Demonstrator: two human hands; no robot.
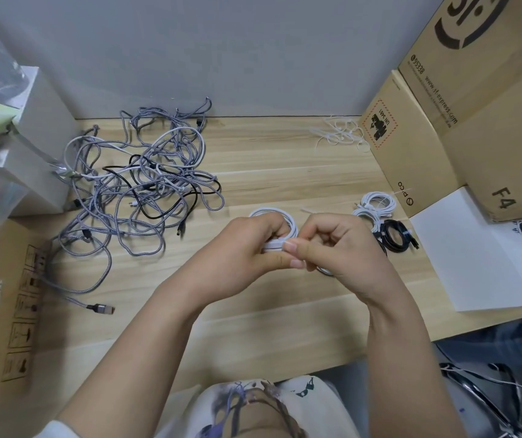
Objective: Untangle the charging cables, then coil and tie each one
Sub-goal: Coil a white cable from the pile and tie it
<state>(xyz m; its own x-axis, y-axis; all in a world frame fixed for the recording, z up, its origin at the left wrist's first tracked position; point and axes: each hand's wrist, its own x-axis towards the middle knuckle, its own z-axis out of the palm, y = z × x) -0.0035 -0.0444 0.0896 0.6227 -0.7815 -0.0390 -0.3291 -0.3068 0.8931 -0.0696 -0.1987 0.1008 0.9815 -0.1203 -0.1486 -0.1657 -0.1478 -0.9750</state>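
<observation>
Fingers curled tight on both sides: our left hand (255, 245) grips the white coil (277, 221) across its bundled strands, and our right hand (332, 245) pinches in against it, thumb and forefinger closed on what looks like a thin tie, though that is too small to tell. The coil sits between the hands, just above the wooden desk (269, 172). It looks light, smooth and springy, so we judge it wants to unwind; best held where the loops cross, squeezed flat. To the left, the tangled pile (139, 188) of braided grey, white and black cables lies untouched: soft, limp, likely to snag. On the right, finished coils (379, 216) lie close together, and spare ties (340, 134) lie by the cardboard box (411, 147).
</observation>
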